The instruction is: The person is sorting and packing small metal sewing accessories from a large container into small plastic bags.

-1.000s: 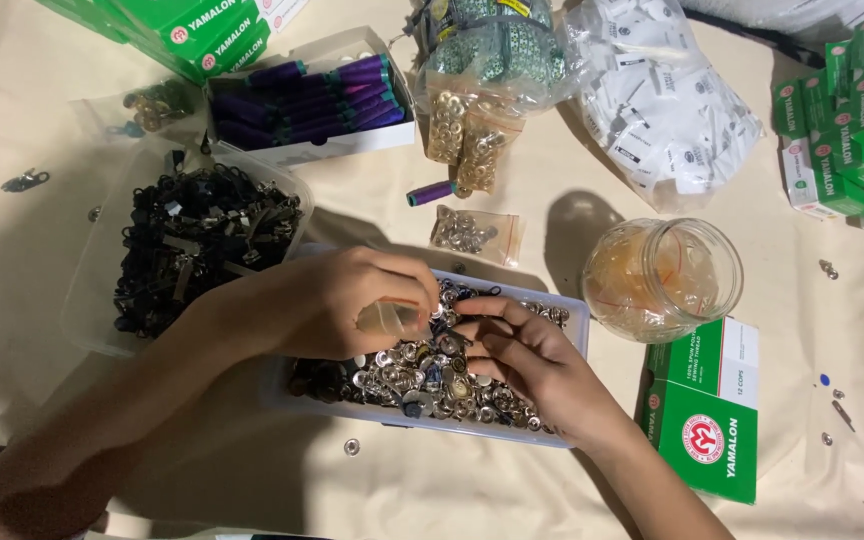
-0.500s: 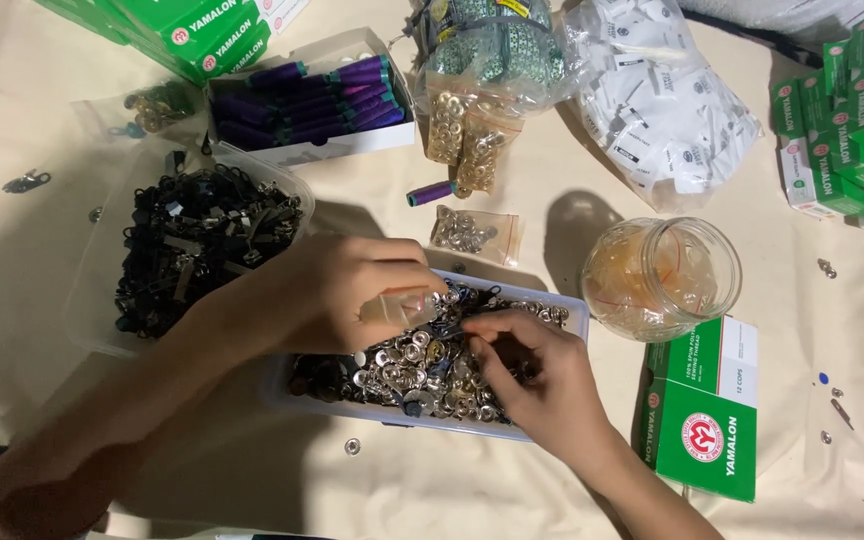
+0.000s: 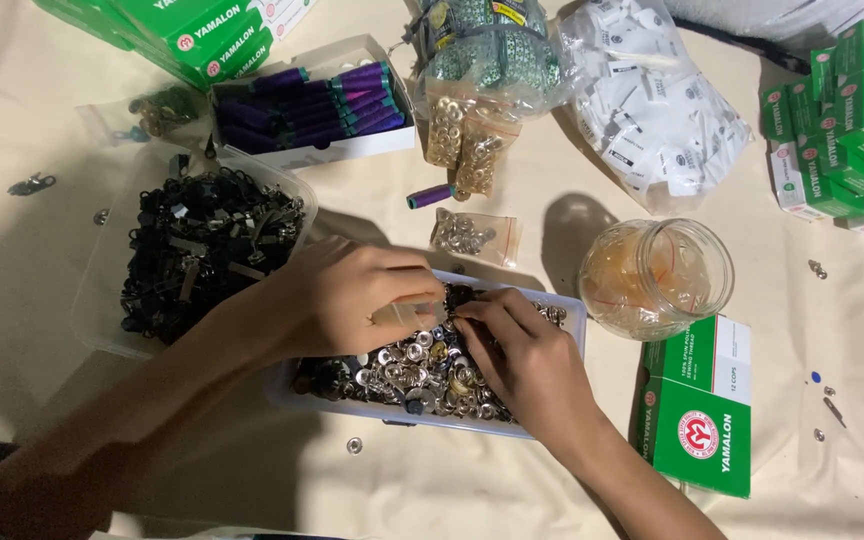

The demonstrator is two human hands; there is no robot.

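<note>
Here, hands (image 3: 352, 300) (image 3: 527, 360) over tray (image 3: 577, 320) of metal snaps (image 3: 412, 370)

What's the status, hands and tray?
Left hand and right hand pinching together over shallow white tray of silver metal snaps. Clear glass jar beside, nothing obstructing.

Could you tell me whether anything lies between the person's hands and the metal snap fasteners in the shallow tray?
Nothing visible does. Both the left hand and the right hand are already inside the tray, fingertips meeting directly over the metal snap fasteners.
</note>
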